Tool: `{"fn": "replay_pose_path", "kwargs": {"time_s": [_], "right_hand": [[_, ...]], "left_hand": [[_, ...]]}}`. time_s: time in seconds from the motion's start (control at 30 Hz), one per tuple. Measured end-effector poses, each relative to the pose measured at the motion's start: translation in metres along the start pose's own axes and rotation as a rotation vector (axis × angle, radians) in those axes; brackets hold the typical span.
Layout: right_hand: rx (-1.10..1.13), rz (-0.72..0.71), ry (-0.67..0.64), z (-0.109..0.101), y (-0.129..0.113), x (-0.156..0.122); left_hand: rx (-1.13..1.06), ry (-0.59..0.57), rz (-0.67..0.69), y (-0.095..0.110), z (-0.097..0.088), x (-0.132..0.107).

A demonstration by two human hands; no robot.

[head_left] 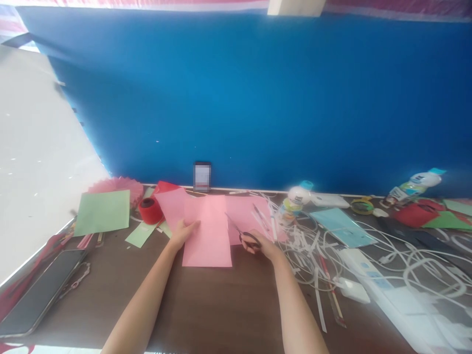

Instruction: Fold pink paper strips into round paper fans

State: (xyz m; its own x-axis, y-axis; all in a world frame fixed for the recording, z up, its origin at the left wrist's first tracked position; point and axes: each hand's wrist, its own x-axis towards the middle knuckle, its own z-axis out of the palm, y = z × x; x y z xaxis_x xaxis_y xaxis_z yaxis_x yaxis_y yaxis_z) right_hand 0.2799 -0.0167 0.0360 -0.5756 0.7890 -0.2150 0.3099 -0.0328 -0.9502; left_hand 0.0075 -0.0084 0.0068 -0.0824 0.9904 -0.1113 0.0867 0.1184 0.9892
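Note:
A pink paper sheet lies on the brown table in front of me. My left hand rests on its left edge, fingers lying flat on the paper. My right hand grips the handles of black scissors, whose blades point up and left at the sheet's right edge. More pink paper lies behind the sheet.
A blue board stands behind the table with a phone leaning on it. A green sheet, a red tape roll and a dark phone are to the left. White cables and paper strips, two bottles are to the right.

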Motion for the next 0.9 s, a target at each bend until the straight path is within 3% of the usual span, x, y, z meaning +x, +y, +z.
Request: {"fn": "replay_pose_path", "kwargs": {"time_s": [0.4,0.9], "right_hand": [[0.008,0.105,-0.055,0.0004,0.0032,0.0023],[-0.031,0.098,-0.048,0.0012,0.0004,-0.0017]], "left_hand": [[0.165,-0.033,-0.026,0.0015,-0.0078,0.0011],[0.074,-0.117,-0.076,0.0012,-0.0106,-0.0009]]}}
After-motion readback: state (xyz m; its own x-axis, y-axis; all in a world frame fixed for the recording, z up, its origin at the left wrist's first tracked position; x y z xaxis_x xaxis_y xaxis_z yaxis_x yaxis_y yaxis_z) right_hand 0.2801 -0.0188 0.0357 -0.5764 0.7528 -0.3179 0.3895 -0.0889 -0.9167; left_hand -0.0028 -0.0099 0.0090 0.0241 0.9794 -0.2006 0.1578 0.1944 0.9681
